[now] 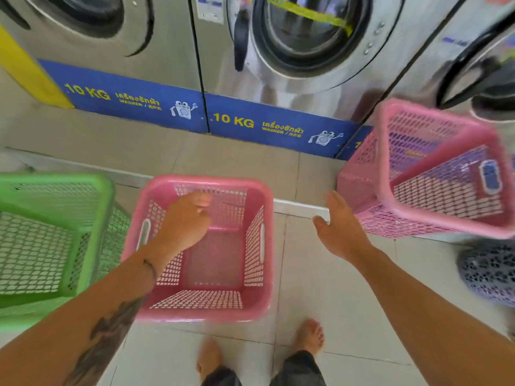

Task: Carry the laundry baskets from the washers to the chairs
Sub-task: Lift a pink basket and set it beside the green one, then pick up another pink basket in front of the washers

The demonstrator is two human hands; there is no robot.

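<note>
An empty pink basket (259, 274) stands on the tiled floor in front of me. My left hand (185, 221) hovers over its inside near the far wall, fingers curled in, holding nothing. A second pink basket (367, 188) sits tilted at the right on the raised step by the washers, blurred. My right hand (341, 232) is spread flat just left of its near corner and does not touch it. A green basket (97, 218) stands at the left, touching the middle pink one.
Steel front-loading washers (303, 37) with a blue "10 KG" base strip (237, 121) line the far side. A low white step edge (301, 207) runs across the floor. A purple mesh basket (490, 274) lies at the right edge. My bare feet (310, 335) are below.
</note>
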